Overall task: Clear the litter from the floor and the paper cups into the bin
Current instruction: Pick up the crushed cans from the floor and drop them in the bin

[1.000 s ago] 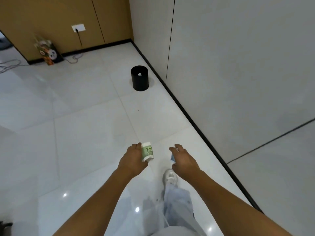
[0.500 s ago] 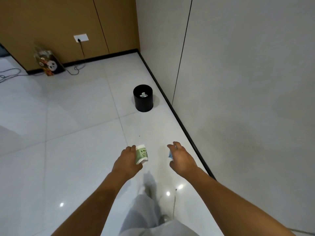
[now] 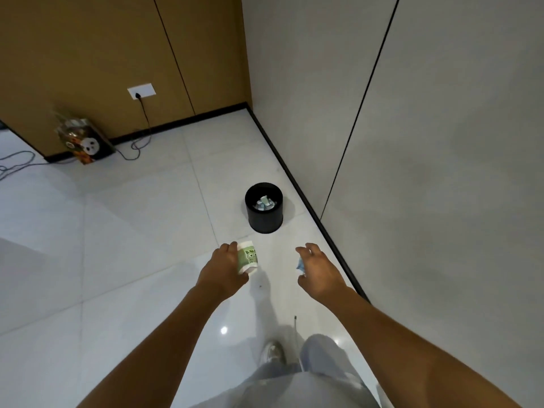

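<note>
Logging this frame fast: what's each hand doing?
Left hand: grips a paper cup.
Right hand: holds a small blue scrap.

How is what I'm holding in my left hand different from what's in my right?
The left hand grips a paper cup, white and green with a cartoon print, plainly visible. The right hand holds a small blue scrap, mostly hidden by its fingers. Both are held above the floor, short of the black bin.
</note>
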